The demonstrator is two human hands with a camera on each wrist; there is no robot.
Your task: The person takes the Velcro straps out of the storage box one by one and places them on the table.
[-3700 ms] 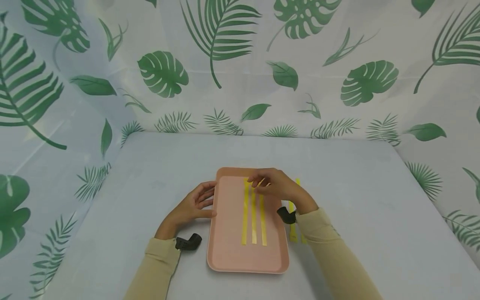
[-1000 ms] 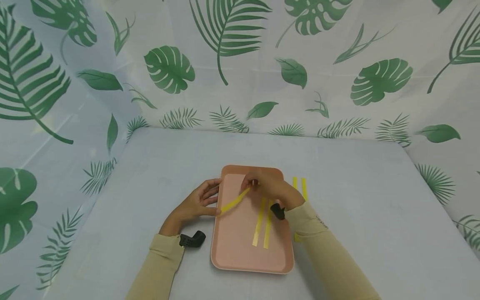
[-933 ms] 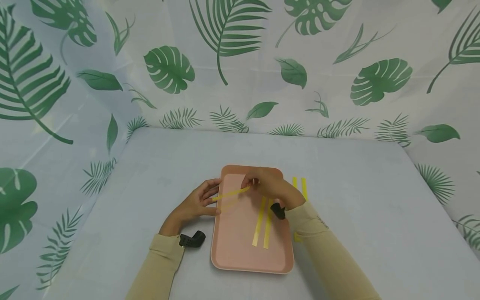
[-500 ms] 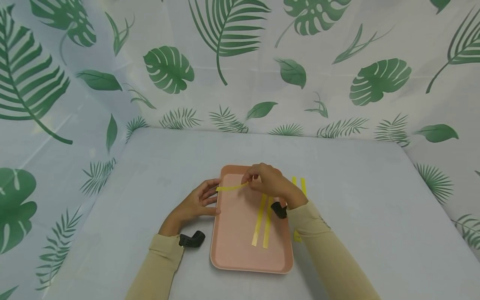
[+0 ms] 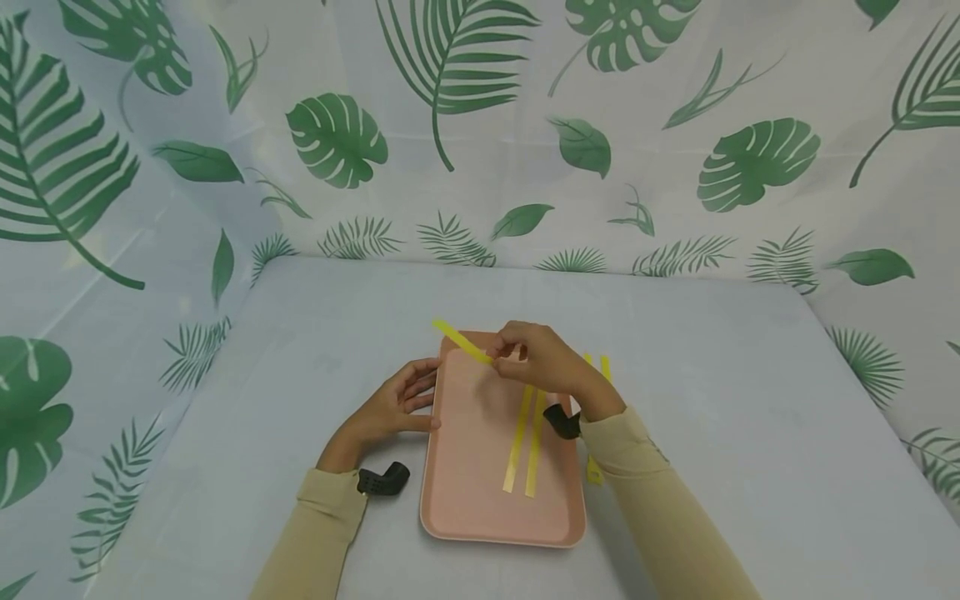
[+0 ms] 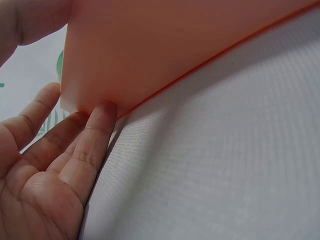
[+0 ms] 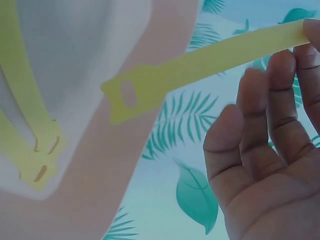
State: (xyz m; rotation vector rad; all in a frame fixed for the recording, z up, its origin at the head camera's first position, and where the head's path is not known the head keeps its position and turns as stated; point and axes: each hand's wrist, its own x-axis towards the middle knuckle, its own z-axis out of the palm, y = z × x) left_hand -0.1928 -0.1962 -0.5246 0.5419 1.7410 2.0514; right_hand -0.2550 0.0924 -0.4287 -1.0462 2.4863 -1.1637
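In the head view, my right hand [image 5: 551,362] pinches a yellow hook-and-loop cable tie [image 5: 461,340] above the far part of a pink tray [image 5: 465,500]. From the fingertips the tie stretches up and left, past the tray's far left corner. Its slotted head shows in the right wrist view, where the tie [image 7: 210,60] runs out of frame at the fingers. Two similar ties [image 5: 517,450] lie side by side in the tray. My left hand [image 5: 386,408] rests against the tray's left side, fingers loosely bent; in the left wrist view its fingertips [image 6: 105,112] touch the outer wall.
Two more yellow ties [image 5: 606,367] lie on the white table [image 5: 712,417] just right of the tray, partly hidden by my right arm. A leaf-printed cloth [image 5: 465,183] hangs behind and beside the table. Each wrist carries a black camera mount [image 5: 386,479].
One of three ties has been lifted out of the tray by the right hand. Its free end has swung from beside the left hand up past the far corner. The left hand stays put.
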